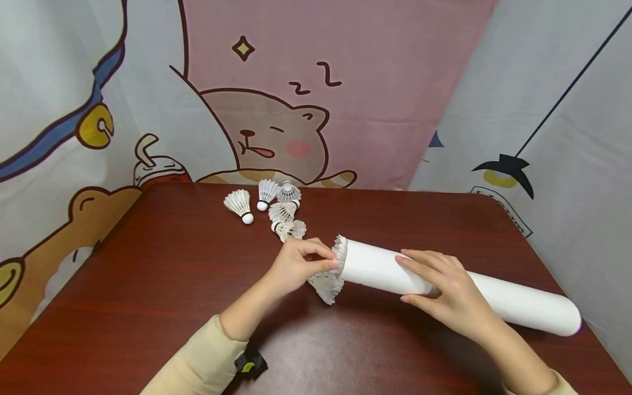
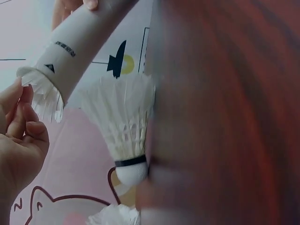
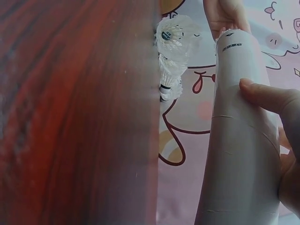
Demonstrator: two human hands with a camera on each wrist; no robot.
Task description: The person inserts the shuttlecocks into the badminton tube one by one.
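A long white shuttlecock tube [image 1: 380,264] lies slanted across the right half of the head view, its open mouth facing left. My right hand [image 1: 451,291] grips it around the middle, thumb on the near side and fingers over the top. White shuttlecock feathers [image 2: 47,101] stick out of the mouth, their cork end hidden inside. With thumb and fingertips my left hand [image 1: 296,267] pinches the edge of these feathers. Just below the mouth, a loose shuttlecock [image 1: 327,287] rests on the table; the left wrist view shows its white cork [image 2: 132,173] and black band.
Several more shuttlecocks [image 1: 239,205] lie in a loose group at the back of the dark red-brown table [image 1: 163,285]. Behind the table hangs a cartoon-printed cloth [image 1: 375,82]. A black strap piece [image 1: 250,363] shows beside the left sleeve.
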